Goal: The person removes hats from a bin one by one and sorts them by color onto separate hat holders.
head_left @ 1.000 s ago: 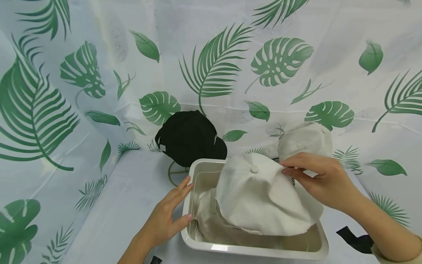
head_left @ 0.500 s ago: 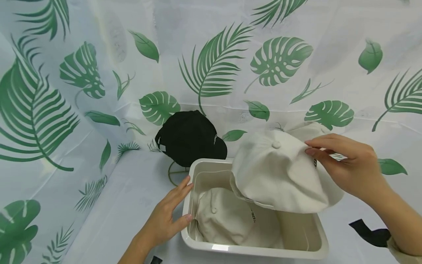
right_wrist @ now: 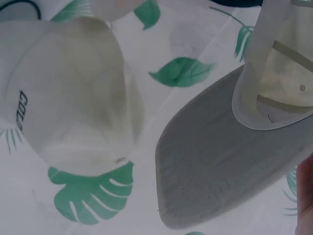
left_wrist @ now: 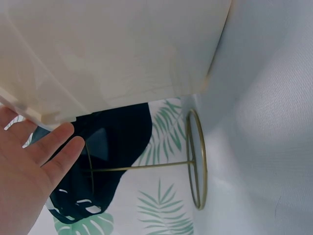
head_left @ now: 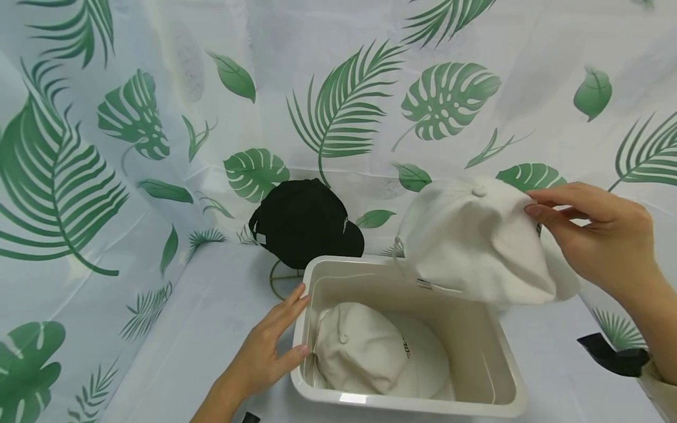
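Note:
My right hand (head_left: 603,235) pinches a cream baseball cap (head_left: 476,247) near its crown and holds it up over the far right rim of a beige plastic bin (head_left: 423,405). In the right wrist view this cap's brim (right_wrist: 220,166) and pale lining show from below. A second cream cap (head_left: 365,346), with dark lettering on its front, lies in the left part of the bin. My left hand (head_left: 264,346) rests with extended fingers against the bin's left rim. From the left wrist view, the fingertips (left_wrist: 63,132) touch the bin's outer edge.
Behind the bin, a black cap (head_left: 301,223) sits on a gold wire stand (left_wrist: 195,161). Another cream cap (right_wrist: 78,107) with dark letters appears in the right wrist view; the held cap hides it in the head view. A leaf-printed sheet (head_left: 344,76) backs the table.
My right hand has lifted the cream cap up and to the right from over the bin, uncovering the cap inside. The left hand has stayed at the left rim.

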Demonstrator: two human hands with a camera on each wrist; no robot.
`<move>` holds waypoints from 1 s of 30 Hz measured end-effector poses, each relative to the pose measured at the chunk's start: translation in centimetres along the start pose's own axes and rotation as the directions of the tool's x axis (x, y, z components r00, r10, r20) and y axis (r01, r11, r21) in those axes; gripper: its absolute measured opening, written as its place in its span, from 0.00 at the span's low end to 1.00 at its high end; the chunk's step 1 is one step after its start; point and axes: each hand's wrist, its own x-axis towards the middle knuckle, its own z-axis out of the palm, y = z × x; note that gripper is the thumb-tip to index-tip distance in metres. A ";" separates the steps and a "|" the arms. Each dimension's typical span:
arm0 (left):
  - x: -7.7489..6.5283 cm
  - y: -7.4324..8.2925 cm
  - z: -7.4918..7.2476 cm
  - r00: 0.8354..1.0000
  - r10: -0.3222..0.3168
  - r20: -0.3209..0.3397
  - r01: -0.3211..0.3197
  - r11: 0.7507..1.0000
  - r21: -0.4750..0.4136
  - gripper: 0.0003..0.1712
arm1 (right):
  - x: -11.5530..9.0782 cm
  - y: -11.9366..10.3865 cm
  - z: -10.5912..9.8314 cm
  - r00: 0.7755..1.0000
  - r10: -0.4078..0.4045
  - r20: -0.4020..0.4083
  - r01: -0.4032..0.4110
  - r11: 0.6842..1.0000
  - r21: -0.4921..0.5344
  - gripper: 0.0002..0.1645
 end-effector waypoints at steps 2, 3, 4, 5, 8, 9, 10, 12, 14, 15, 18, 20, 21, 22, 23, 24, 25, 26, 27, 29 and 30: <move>0.0 0.0 0.0 1.000 -0.002 0.001 0.002 1.000 0.003 0.42 | 0.4 0.1 -0.3 1.000 0.018 -0.021 -0.018 1.000 -0.013 0.05; 0.0 0.0 0.0 1.000 -0.003 0.002 0.003 1.000 0.003 0.42 | 0.7 0.2 -0.4 0.999 0.026 -0.028 -0.026 0.999 -0.024 0.05; 0.0 0.0 0.0 1.000 -0.004 0.003 0.004 1.000 0.004 0.42 | 0.9 0.2 -0.5 0.999 0.035 -0.035 -0.036 0.999 -0.035 0.06; -0.1 0.0 -0.1 1.000 -0.006 0.004 0.006 1.000 0.005 0.42 | 1.1 0.3 -0.7 0.999 0.034 -0.039 -0.036 0.998 -0.058 0.07; -0.1 0.1 -0.1 1.000 -0.007 0.005 0.007 1.000 0.005 0.42 | 1.6 0.6 -1.1 0.998 0.041 -0.049 -0.046 0.994 -0.098 0.09; -0.1 0.1 -0.1 1.000 -0.006 0.005 0.006 1.000 0.004 0.42 | 1.8 0.8 -1.2 0.998 0.043 -0.053 -0.048 0.993 -0.105 0.09; -0.1 0.1 -0.1 1.000 -0.006 0.005 0.006 1.000 0.003 0.42 | 1.9 1.0 -1.4 0.997 0.042 -0.058 -0.048 0.992 -0.114 0.09; -0.1 0.1 -0.1 1.000 -0.005 0.005 0.005 1.000 0.001 0.42 | 2.2 1.3 -1.6 0.996 0.048 -0.070 -0.056 0.993 -0.109 0.10; 0.0 0.0 -0.1 1.000 -0.004 0.005 0.004 1.000 -0.001 0.42 | 2.4 1.7 -1.7 0.994 0.060 -0.086 -0.068 0.993 -0.092 0.10; 0.0 0.0 -0.1 1.000 -0.002 0.005 0.002 1.000 -0.001 0.42 | 2.5 1.9 -1.8 0.993 0.069 -0.094 -0.078 0.992 -0.097 0.11; 0.0 0.0 -0.1 1.000 -0.001 0.007 0.001 1.000 -0.003 0.42 | 2.8 2.3 -1.8 0.990 0.083 -0.110 -0.096 0.989 -0.110 0.13; 0.0 0.0 0.0 1.000 -0.001 0.009 0.001 1.000 -0.001 0.42 | 2.8 2.6 -1.7 0.986 0.105 -0.126 -0.120 0.986 -0.119 0.13; 0.0 0.0 0.0 1.000 0.000 0.008 0.000 1.000 0.001 0.42 | 2.8 2.8 -1.7 0.984 0.118 -0.132 -0.135 0.983 -0.127 0.14; 0.0 0.0 0.0 1.000 0.000 0.009 0.000 1.000 0.003 0.42 | 2.8 2.9 -1.7 0.982 0.133 -0.135 -0.151 0.980 -0.132 0.13; 0.0 0.0 0.0 1.000 0.001 0.008 -0.001 1.000 0.005 0.42 | 2.9 3.1 -1.7 0.979 0.149 -0.138 -0.169 0.975 -0.142 0.13; 0.0 0.0 0.0 1.000 0.001 0.007 -0.002 1.000 0.006 0.42 | 2.8 3.2 -1.7 0.975 0.169 -0.142 -0.190 0.971 -0.147 0.13; 0.0 0.0 -0.1 1.000 0.001 0.007 -0.001 1.000 0.008 0.42 | 2.8 3.4 -1.6 0.969 0.198 -0.148 -0.220 0.964 -0.148 0.13; 0.0 0.0 -0.1 1.000 0.001 0.007 -0.001 1.000 0.009 0.42 | 2.8 3.5 -1.6 0.962 0.229 -0.146 -0.252 0.954 -0.166 0.14; 0.0 0.0 -0.1 1.000 0.001 0.006 -0.001 1.000 0.010 0.42 | 2.8 3.6 -1.6 0.957 0.253 -0.143 -0.277 0.943 -0.186 0.14; 0.0 0.0 -0.1 1.000 0.000 0.005 -0.001 1.000 0.010 0.42 | 2.9 3.8 -1.6 0.942 0.305 -0.141 -0.330 0.920 -0.212 0.15; 0.0 0.0 0.0 1.000 0.000 0.004 0.000 1.000 0.010 0.42 | 2.9 4.1 -1.6 0.939 0.314 -0.141 -0.338 0.918 -0.210 0.15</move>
